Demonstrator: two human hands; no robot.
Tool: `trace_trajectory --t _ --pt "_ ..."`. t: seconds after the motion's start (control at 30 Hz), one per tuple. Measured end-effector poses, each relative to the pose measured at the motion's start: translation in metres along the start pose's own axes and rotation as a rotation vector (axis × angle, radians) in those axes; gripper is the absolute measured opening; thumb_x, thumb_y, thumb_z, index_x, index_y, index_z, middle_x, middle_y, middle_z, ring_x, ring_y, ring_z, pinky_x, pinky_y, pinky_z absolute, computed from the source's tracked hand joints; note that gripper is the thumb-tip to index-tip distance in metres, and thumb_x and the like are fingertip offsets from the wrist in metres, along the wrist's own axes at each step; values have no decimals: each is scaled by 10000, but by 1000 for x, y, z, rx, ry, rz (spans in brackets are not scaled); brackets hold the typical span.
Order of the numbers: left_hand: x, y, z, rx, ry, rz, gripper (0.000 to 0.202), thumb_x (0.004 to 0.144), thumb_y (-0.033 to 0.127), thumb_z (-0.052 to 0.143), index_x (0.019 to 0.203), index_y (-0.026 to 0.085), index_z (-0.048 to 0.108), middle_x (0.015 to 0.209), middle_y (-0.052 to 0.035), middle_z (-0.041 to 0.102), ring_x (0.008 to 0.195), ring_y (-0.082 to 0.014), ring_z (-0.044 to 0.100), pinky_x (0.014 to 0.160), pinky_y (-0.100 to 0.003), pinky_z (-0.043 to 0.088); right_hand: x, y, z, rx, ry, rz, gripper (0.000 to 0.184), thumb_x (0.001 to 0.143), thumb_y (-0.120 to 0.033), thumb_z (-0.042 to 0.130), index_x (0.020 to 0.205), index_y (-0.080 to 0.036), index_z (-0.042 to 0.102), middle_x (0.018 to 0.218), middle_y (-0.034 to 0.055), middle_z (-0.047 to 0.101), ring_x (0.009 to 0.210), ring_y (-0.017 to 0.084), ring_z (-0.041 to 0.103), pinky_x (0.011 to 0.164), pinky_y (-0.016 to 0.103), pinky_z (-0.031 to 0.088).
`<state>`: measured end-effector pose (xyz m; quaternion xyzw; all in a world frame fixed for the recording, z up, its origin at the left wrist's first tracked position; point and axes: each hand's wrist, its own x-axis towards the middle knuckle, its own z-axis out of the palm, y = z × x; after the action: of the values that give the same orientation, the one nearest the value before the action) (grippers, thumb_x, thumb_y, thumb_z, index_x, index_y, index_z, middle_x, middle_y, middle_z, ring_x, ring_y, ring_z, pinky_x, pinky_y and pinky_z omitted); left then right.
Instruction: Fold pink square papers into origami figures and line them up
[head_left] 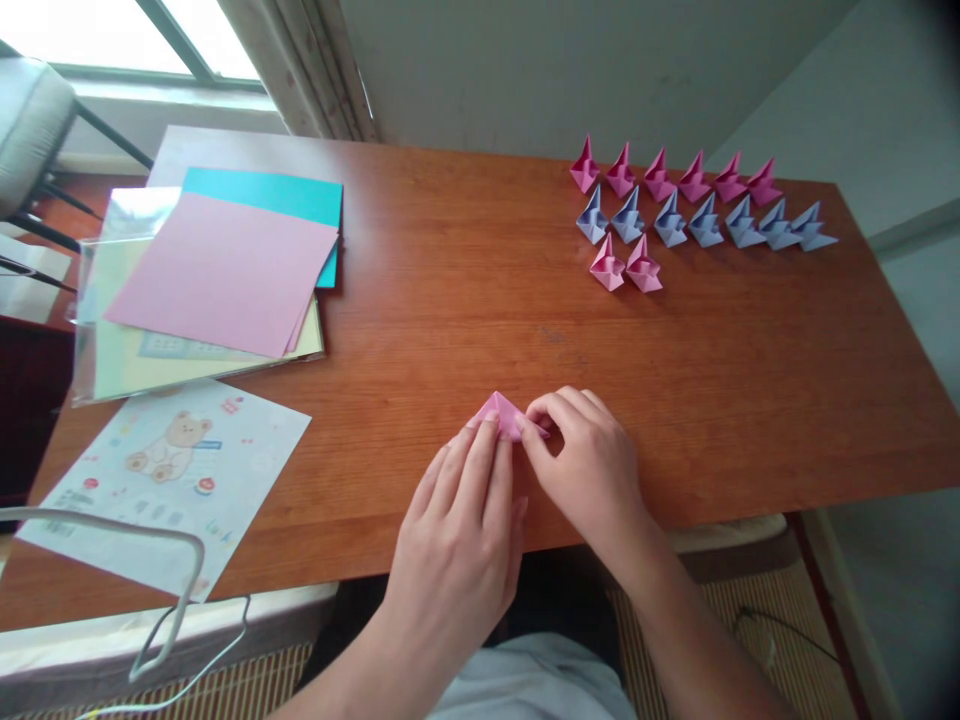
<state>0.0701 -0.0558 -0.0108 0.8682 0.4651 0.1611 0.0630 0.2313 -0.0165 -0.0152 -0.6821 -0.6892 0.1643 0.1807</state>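
Observation:
A small folded piece of pink origami paper lies on the table near its front edge, with a peak pointing away from me. My left hand rests over its left and near side, fingers stretched out and fingertips pressing it down. Thumb and forefinger of my right hand pinch the paper's right corner. The near part of the paper is hidden under my fingers.
At the back right stand rows of folded paper figures: dark pink, bluish-grey and two lighter pink. Pink sheets and a teal sheet lie left, above a bear-printed sheet. A grey cable crosses the lower left.

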Motion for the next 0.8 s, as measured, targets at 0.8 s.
trace_trajectory --t 0.8 --pt "4 10 15 30 -99 -47 666 986 357 489 1512 -34 371 1624 -230 305 1510 -352 317 1220 -482 352 21 1 1 186 -48 -100 151 946 -143 597 989 -217 722 945 36 685 912 198 636 857 325 513"
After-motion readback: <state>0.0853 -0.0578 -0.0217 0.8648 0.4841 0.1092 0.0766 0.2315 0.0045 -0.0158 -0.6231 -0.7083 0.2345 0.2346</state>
